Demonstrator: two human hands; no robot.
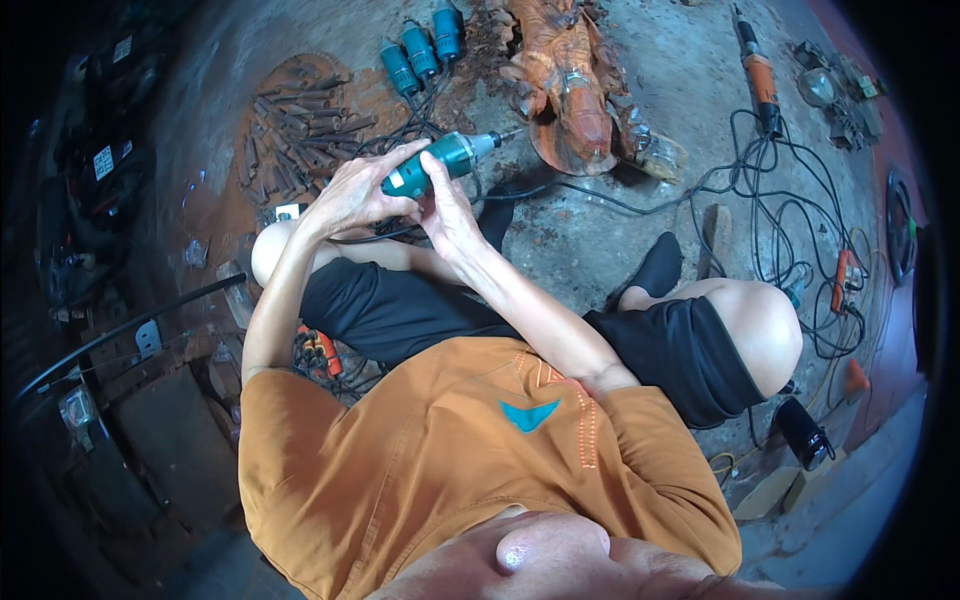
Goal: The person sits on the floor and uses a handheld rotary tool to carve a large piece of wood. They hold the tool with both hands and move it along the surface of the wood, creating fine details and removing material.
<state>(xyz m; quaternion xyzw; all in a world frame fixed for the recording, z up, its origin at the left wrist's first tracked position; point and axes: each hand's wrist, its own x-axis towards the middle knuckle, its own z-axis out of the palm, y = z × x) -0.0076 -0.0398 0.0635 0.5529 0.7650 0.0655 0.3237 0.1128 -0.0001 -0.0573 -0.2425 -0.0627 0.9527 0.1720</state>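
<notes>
Between both hands I hold a teal die grinder (447,163), tilted so that its grey nose and thin bit point up and to the right. My left hand (355,192) is closed round the rear of its body from the left. From below, my right hand (447,212) grips the same body, thumb laid along it. The bit's tip stops short of a carved reddish-brown wooden figure (583,112), which lies on the floor ahead, slightly to the right. Its far end is cut off by the picture's upper edge.
Several teal rotary tools (420,50) lie ahead, beside a pile of carving chisels (290,125). An orange grinder (762,85) and tangled black cables (745,185) cover the right side. A wood block (655,155) touches the carving. A black cylinder (803,432) stands by my right knee.
</notes>
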